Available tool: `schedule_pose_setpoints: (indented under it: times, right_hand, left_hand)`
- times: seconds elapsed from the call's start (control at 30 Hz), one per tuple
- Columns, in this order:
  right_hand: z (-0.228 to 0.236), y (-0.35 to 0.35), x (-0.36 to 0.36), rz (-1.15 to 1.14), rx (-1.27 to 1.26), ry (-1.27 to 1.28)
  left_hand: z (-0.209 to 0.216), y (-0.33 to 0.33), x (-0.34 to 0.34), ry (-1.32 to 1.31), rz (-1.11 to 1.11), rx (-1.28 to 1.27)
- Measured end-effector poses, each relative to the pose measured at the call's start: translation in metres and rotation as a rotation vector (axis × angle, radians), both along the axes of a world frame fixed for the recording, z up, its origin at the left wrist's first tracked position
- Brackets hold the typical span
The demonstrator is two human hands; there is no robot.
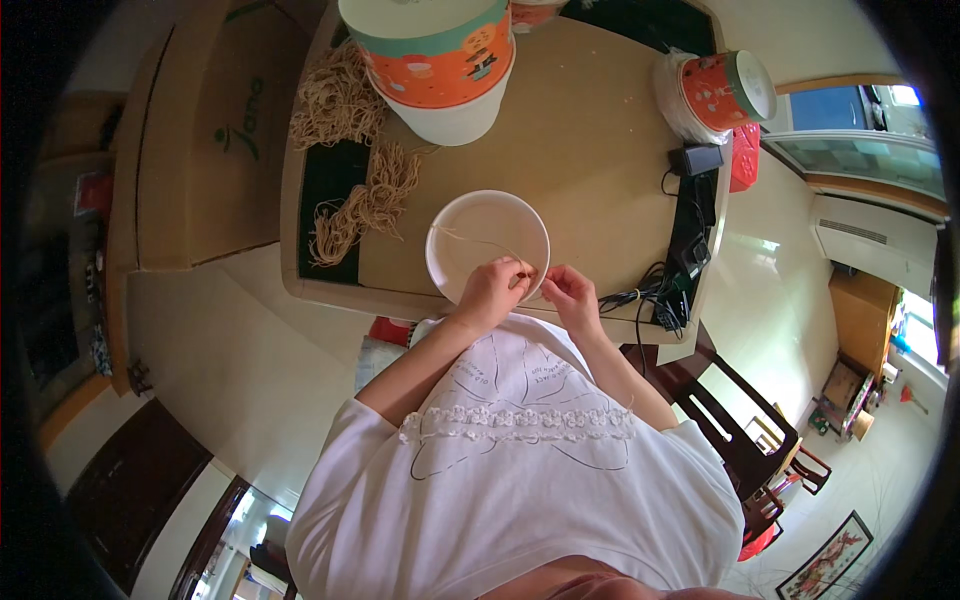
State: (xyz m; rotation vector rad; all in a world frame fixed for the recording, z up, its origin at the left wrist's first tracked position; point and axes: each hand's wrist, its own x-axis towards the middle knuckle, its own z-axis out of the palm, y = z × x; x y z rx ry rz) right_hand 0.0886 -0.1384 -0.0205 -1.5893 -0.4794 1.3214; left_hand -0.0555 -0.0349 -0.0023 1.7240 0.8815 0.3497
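A round white paper tub stands mouth-up at the table's near edge. A thin beige string runs from the far left of its wall across the inside to the near right rim. My left hand reaches over the near rim, closed in a pinch on the string. Just right of it, my right hand is closed too, thumb and finger pinched together at the outside of the rim. What sits between those fingertips is too small to make out.
Beige string bundles lie at the left. Behind stands a tall stack of orange-and-green paper tubs; a smaller wrapped stack is at the far right. Black adapters and cables line the right table edge. A cardboard box stands left.
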Motion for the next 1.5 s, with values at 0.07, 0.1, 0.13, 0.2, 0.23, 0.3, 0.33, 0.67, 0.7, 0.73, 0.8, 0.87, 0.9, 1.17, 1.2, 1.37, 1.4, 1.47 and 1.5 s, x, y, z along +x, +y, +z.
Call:
schedule_pose_setpoints:
  times: [0.07, 0.1, 0.13, 0.2, 0.23, 0.3, 0.33, 0.67, 0.7, 0.73, 0.8, 0.87, 0.9, 1.17, 1.2, 1.37, 1.4, 1.47, 1.5]
  right_hand:
    - [0.003, 0.001, 0.000, 0.003, -0.015, 0.010]
    - [0.006, 0.002, -0.001, 0.001, -0.029, 0.021]
    - [0.011, 0.003, -0.001, 0.000, -0.028, 0.021]
    - [0.023, 0.004, -0.001, -0.017, -0.063, 0.069]
    - [0.024, 0.003, -0.001, -0.017, -0.062, 0.068]
    - [0.030, 0.003, 0.000, -0.036, 0.062, -0.265]
    - [0.036, 0.006, 0.003, -0.036, 0.065, -0.266]
    - [0.053, 0.065, 0.020, 0.474, 0.247, -0.818]
    - [0.055, 0.067, 0.021, 0.468, 0.215, -0.773]
    - [0.057, 0.069, 0.022, 0.462, 0.183, -0.728]
    - [0.056, 0.069, 0.024, 0.466, 0.171, -0.736]
    - [0.056, 0.069, 0.026, 0.469, 0.157, -0.743]
    - [0.056, 0.069, 0.026, 0.467, 0.151, -0.724]
    - [0.057, 0.073, 0.027, 0.438, 0.097, -0.665]
    - [0.055, 0.073, 0.028, 0.446, 0.080, -0.675]
    - [0.050, 0.073, 0.027, 0.459, 0.029, -0.687]
    - [0.047, 0.072, 0.027, 0.435, 0.062, -0.681]
    - [0.046, 0.070, 0.027, 0.412, 0.095, -0.673]
    - [0.046, 0.070, 0.027, 0.414, 0.096, -0.666]
  left_hand:
    - [0.002, 0.000, 0.000, 0.003, 0.003, 0.018]
    - [0.005, 0.001, 0.001, -0.008, -0.004, 0.037]
    - [0.006, 0.002, 0.002, -0.019, -0.011, 0.057]
    - [0.009, 0.003, 0.002, -0.026, 0.022, 0.001]
    - [0.010, 0.003, 0.002, -0.033, 0.057, -0.055]
    - [0.010, 0.004, 0.000, -0.083, 0.076, -0.059]
    - [0.010, 0.004, -0.002, -0.131, 0.094, -0.065]
    - [-0.008, 0.010, -0.009, -0.210, 0.299, -0.358]
    - [-0.009, 0.010, -0.009, -0.204, 0.362, -0.164]
    - [-0.009, 0.010, -0.009, -0.196, 0.423, 0.030]
    - [-0.001, 0.011, -0.013, -0.135, 0.477, 0.013]
    - [0.016, 0.016, -0.016, -0.031, 0.181, 0.516]
    - [0.023, 0.015, -0.013, -0.092, 0.091, 0.444]
    - [0.011, 0.009, 0.002, 0.008, 0.000, 0.395]
    - [0.007, 0.011, 0.005, -0.010, 0.080, 0.350]
    - [0.004, 0.019, 0.011, -0.074, 0.036, 0.057]
    - [0.004, 0.019, 0.012, -0.116, 0.033, -0.039]
    - [0.005, 0.020, 0.011, -0.157, 0.031, -0.137]
    - [0.006, 0.021, 0.011, -0.129, 0.007, -0.095]
